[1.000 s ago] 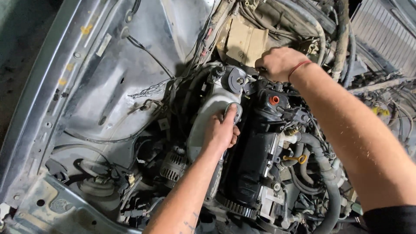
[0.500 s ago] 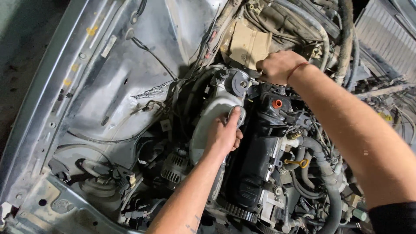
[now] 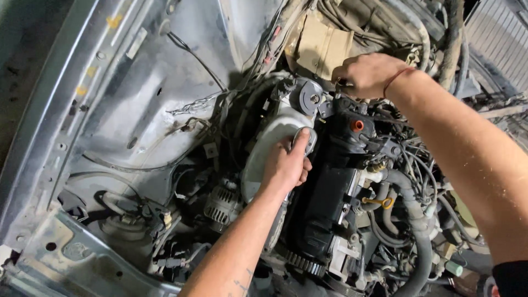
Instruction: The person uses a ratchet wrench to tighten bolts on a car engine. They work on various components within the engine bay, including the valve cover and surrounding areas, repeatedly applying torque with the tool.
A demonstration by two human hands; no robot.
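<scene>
I've got the left hand [image 3: 286, 165] down on the grey timing cover [image 3: 264, 148], fingers curled over its upper edge and gripping it, just left of the black valve cover [image 3: 330, 192]. Up past the top end of that valve cover, just above its orange cap [image 3: 357, 125], the right hand [image 3: 366, 74] is clenched around something small (too hidden in the fist to name). Right of the valve cover sits a yellow dipstick loop [image 3: 380, 202]
</scene>
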